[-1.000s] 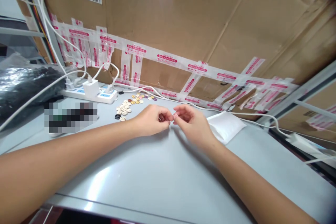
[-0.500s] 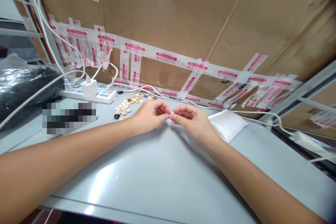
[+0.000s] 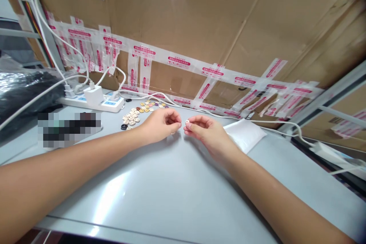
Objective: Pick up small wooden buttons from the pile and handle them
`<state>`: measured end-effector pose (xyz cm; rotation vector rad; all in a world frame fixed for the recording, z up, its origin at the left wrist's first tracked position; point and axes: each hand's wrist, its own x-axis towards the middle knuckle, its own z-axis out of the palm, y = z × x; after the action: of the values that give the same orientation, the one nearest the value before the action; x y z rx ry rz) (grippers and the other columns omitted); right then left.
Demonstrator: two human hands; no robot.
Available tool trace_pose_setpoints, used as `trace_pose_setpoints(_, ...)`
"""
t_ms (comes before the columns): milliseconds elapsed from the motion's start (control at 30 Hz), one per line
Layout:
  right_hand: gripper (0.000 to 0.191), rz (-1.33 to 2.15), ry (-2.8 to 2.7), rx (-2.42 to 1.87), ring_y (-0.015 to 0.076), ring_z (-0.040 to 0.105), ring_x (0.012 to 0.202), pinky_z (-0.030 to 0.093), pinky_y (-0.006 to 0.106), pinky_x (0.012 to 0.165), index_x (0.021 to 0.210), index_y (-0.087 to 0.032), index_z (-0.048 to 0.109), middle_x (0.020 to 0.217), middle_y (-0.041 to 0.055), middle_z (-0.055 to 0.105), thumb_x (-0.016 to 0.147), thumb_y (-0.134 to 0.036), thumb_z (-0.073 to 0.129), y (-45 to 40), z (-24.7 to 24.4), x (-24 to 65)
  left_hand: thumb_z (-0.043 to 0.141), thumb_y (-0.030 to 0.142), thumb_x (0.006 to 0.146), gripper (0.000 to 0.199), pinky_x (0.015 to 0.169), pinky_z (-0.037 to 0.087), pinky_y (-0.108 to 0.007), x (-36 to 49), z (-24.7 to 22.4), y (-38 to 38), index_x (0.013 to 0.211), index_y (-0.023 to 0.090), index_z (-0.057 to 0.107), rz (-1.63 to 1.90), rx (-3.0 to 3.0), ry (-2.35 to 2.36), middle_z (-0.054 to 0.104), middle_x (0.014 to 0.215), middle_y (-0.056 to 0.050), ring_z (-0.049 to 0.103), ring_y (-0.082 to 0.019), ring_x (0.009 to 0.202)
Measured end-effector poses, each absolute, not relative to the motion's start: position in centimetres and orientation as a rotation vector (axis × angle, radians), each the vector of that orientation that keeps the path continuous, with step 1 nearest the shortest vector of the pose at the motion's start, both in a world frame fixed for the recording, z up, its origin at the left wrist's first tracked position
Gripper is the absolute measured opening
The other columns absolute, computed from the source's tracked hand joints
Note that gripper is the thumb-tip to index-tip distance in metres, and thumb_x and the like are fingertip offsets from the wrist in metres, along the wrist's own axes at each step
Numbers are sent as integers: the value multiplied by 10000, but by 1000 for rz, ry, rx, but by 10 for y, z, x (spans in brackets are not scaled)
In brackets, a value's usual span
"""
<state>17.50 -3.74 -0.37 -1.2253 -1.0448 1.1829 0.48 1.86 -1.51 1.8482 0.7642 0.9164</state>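
Small white button pinched in your right hand (image 3: 204, 131)

Your right fingertips (image 3: 186, 129) were clamped on the small round white button (image 3: 187, 122) above the grey table (image 3: 160, 187); your left hand (image 3: 160, 125), fingers curled together, sat just beside it, near the scattered coloured buttons (image 3: 140, 111).

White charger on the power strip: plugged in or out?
Plugged in: the white charger sits seated on the power strip, its cable leading off.
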Motion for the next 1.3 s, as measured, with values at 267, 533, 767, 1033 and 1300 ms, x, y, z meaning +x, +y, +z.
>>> trace_pose_setpoints(267,263,879,-1236,-1377,137,599,663,543,285,591,791,-189,608,734,6,628,652,-341,773,-34,-1,184,582,231,833,116,774,501,-318,-1,-10,19,912,185,654,900,2270,832,689,923,-30,626,-171,847)
trace_pose_setpoints(533,178,544,-1495,-1559,164,594,690,489,312,634,836,-195,629,819,32,686,736,-343,640,-24,-15,194,431,206,931,317,988,359,-451,-5,-13,15,1123,238,681,520,2816,705,661,1201,-52,522,-257,1175)
trace_pose_setpoints(767,152,466,-1576,-1584,176,619,743,477,329,721,840,-201,641,851,30,705,757,-327,621,-27,-12,193,425,199,936,313,965,340,-432,-4,-13,14,1110,224,684,481,2850,670,681,1172,-58,550,-249,1137)
trace_pose_setpoints(1033,97,532,-1741,-1664,134,570,649,441,274,639,803,-195,643,796,10,692,747,-271,620,-33,-6,191,465,171,916,268,948,328,-431,-4,-9,7,910,206,731,517,2941,557,724,1032,-47,576,-231,1050)
trace_pose_setpoints(1300,117,597,-1934,-1764,115,544,566,390,246,561,828,-200,691,742,6,688,784,-264,603,-45,8,190,524,169,869,214,916,391,-380,-3,-12,12,916,227,725,571,2834,595,729,935,-21,610,-208,966)
